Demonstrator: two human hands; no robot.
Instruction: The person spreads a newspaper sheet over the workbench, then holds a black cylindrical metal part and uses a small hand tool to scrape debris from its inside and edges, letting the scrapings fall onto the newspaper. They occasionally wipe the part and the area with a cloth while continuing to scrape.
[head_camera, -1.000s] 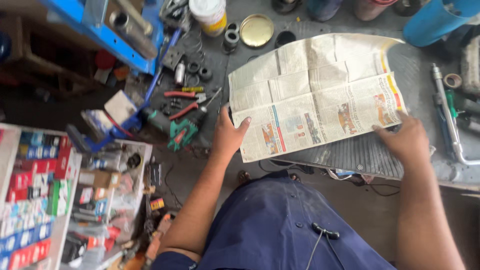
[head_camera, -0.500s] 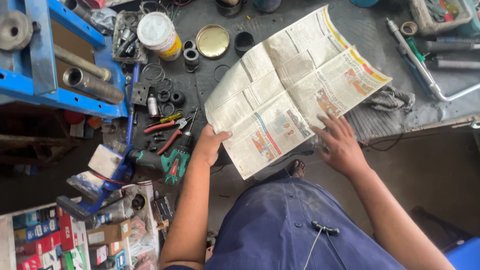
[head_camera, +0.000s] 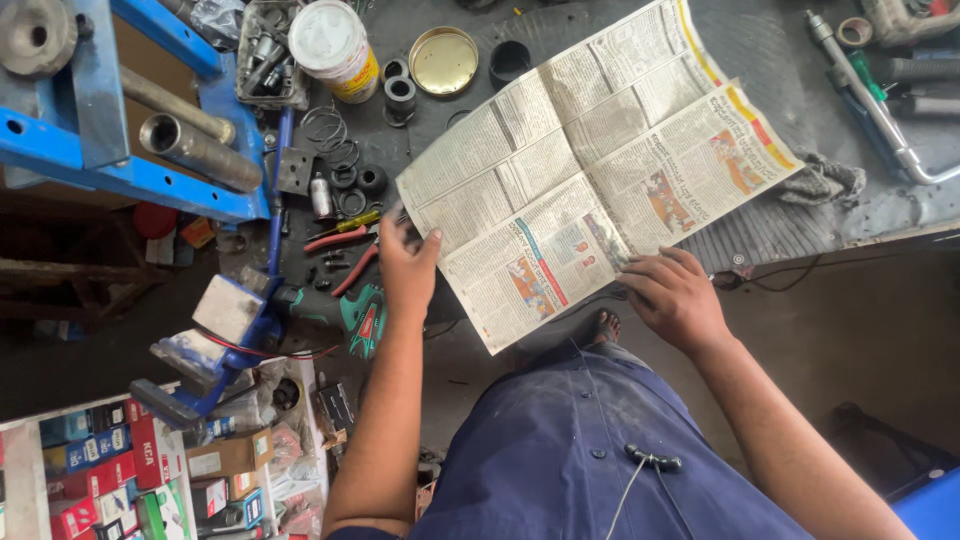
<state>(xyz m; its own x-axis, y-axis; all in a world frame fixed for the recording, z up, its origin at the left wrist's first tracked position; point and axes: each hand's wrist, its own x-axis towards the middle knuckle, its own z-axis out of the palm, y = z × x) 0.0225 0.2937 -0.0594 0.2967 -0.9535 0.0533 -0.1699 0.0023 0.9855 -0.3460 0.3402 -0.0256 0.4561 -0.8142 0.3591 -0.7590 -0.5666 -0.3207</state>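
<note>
Two hands rested on a newspaper (head_camera: 590, 170) that lay spread open across the dark, greasy worktop (head_camera: 900, 215), its sheet turned at a slant so that one corner hung over the near edge. The left hand (head_camera: 408, 268) pressed flat on the paper's left edge, fingers together and pointing away from the person, gripping nothing. The right hand (head_camera: 675, 298) lay palm down on the lower edge of the paper, fingers spread and slightly curled, also holding nothing.

Just left of the left hand sat red-handled pliers (head_camera: 345, 255) and a yellow-handled tool (head_camera: 355, 222), with a green power tool (head_camera: 350, 312) close beneath them at the worktop's edge. Further back were loose black rings and coil springs (head_camera: 335, 130), a white tub with a yellow band (head_camera: 335, 45), a round brass-coloured lid (head_camera: 443, 60) and a black cup (head_camera: 510, 62), all clear of the paper. A blue metal frame holding grey steel tubes (head_camera: 195, 150) filled the far left. A grey rag (head_camera: 825, 182) lay just beside the paper's right corner, and a long metal wrench (head_camera: 870, 95) lay well apart at the far right. Small coloured boxes (head_camera: 100, 470) were stacked on a shelf at lower left. The person wore dark blue clothing (head_camera: 570, 460).
</note>
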